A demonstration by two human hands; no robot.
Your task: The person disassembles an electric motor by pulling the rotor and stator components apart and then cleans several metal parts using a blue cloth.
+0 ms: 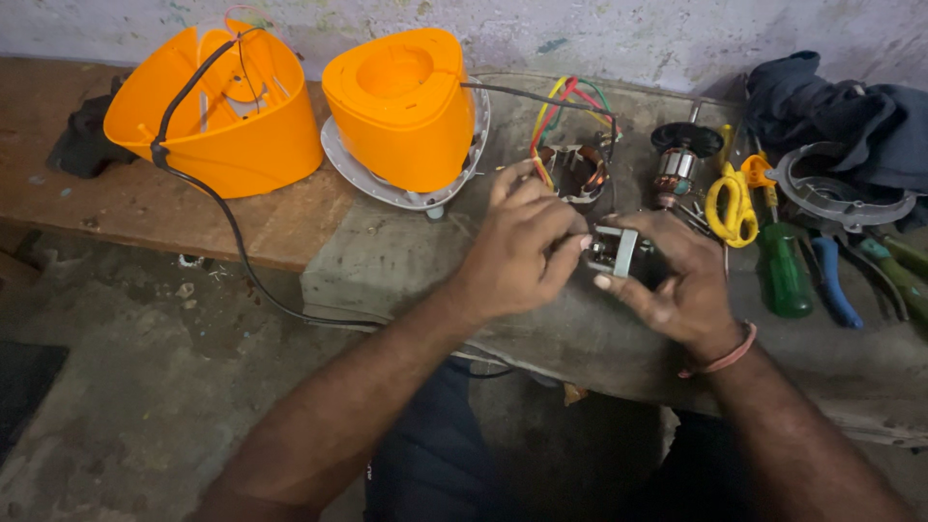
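Observation:
My left hand (pixel 517 246) and my right hand (pixel 677 280) meet over a stone slab (pixel 406 261), both gripping a small grey metal part (pixel 616 250) between fingertips. Just beyond the fingers lies a motor stator with copper windings (pixel 580 172) and coloured wires (pixel 561 111) looping up from it. A motor rotor (pixel 680 164) with a black fan stands to the right of the stator. A pink band circles my right wrist.
Two orange plastic housings (pixel 217 106) (pixel 406 106) sit at the back left, a black cable (pixel 232 232) trailing from one. Yellow-handled scissors (pixel 735 205), a green screwdriver (pixel 781 266), blue pliers (pixel 833 280), a grey metal ring (pixel 841 188) and dark cloth (pixel 841 106) lie right.

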